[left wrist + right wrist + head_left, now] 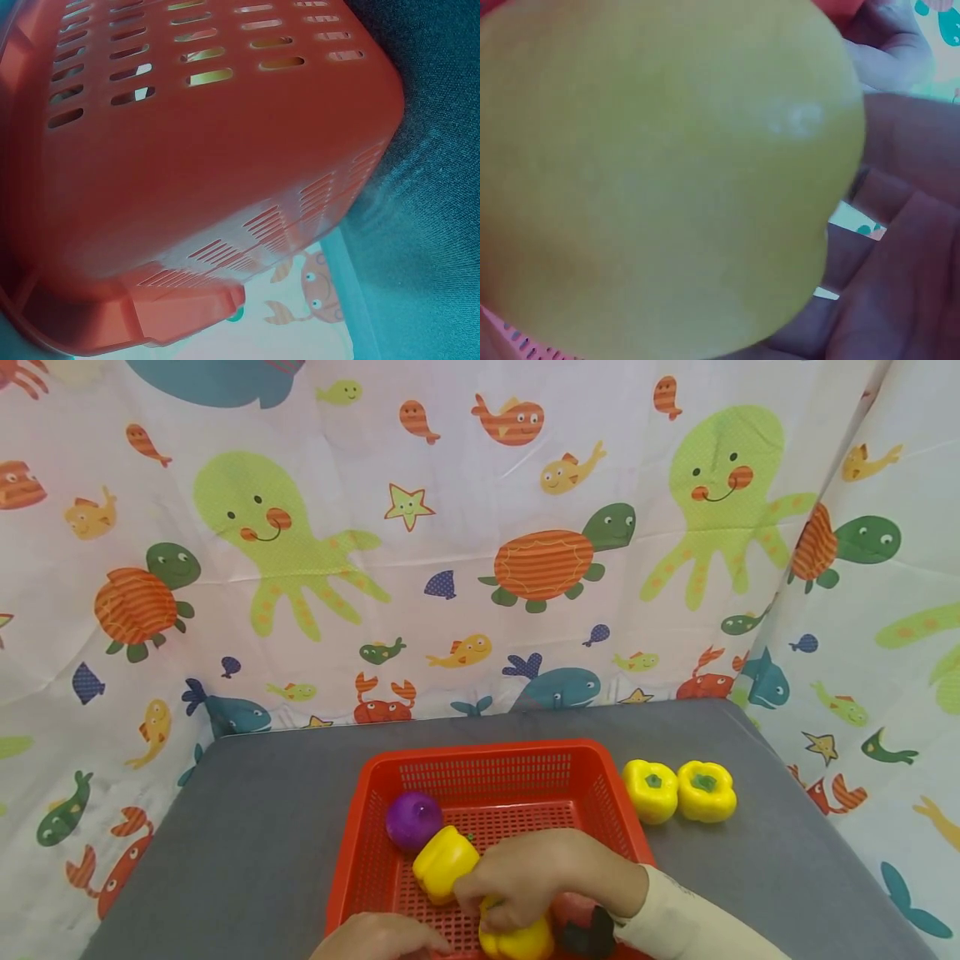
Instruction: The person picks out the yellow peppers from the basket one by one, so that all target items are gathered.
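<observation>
Backdrop (450,460): sea-creature cloth behind the worktop.
Worktop (270,827): grey, carries the basket.
Basket (491,748): red, slotted walls.
Right grip (536,872): inside the basket, fingers curled on the held pepper.
Left grip (375,937): at the basket's near side; cannot tell whether clasping.
Held pepper (521,939): yellow, near part of basket; probably light, firm, slick-skinned, bruises if squeezed. Best held round its broad sides, not by the stem.
Loose pepper (446,864): in basket, beside the right grip.
Outside peppers (707,802): two, right of basket.
Purple vegetable (414,822): basket's left side.
</observation>
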Demonstrator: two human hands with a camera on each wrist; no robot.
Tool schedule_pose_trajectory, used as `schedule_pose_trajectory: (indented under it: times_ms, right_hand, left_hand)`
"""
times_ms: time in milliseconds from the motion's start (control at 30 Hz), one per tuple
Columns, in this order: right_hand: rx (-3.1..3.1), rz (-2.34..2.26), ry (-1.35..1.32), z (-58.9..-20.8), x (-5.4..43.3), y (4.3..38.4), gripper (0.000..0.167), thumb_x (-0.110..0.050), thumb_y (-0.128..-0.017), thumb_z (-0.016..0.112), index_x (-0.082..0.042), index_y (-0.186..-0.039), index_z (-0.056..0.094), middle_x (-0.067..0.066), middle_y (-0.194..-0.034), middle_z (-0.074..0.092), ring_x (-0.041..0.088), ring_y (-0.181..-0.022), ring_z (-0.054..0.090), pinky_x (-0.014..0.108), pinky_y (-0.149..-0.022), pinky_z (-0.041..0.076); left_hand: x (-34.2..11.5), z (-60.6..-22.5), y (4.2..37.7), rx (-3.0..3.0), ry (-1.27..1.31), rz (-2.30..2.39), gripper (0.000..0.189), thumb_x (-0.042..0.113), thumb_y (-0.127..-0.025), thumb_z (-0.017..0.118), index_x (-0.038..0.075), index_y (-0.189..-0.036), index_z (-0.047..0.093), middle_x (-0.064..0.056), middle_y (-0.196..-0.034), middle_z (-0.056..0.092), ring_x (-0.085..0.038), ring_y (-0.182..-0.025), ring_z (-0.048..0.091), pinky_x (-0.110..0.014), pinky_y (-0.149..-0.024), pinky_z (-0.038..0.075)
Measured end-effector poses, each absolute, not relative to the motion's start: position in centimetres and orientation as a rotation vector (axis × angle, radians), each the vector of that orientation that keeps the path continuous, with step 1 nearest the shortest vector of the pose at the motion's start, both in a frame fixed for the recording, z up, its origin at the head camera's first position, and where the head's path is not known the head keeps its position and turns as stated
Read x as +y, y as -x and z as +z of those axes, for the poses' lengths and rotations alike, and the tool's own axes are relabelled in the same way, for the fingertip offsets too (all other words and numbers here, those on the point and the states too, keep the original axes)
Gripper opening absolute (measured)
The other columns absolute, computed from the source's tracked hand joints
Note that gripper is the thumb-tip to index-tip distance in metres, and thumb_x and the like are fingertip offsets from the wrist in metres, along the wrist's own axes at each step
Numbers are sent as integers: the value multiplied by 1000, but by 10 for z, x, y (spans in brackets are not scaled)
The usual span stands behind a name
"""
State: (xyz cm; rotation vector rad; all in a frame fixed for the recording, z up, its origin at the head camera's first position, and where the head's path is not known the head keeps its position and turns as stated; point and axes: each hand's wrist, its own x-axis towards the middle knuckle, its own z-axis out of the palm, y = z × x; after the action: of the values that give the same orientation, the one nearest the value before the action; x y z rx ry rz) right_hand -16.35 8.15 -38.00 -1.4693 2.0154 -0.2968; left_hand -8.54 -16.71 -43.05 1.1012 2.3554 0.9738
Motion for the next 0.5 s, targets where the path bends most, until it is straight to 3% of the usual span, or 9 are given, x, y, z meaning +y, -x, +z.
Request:
schedule_pose_trajectory:
  times_ms: [200, 500]
  right_hand:
    - [2040, -263, 1473, -379, 82, 162, 19, -15, -95, 70, -17, -80, 58, -12, -67, 50, 1, -56, 43, 13, -53, 38]
    - [2058, -284, 1405, -375, 83, 160, 20, -16, -90, 76, -17, -76, 62, -12, -66, 52, 2, -58, 45, 14, -55, 41]
  left_hand:
    - [-167, -430, 85, 2376, -1149, 968, 30, 42, -99, 62, 18, -115, 72, 21, -103, 67, 6, -87, 60, -21, -74, 53]
    - [-167, -430, 86, 2386, -1147, 937, 32, 40, -97, 65, 15, -115, 72, 19, -104, 68, 5, -87, 60, -21, -75, 53]
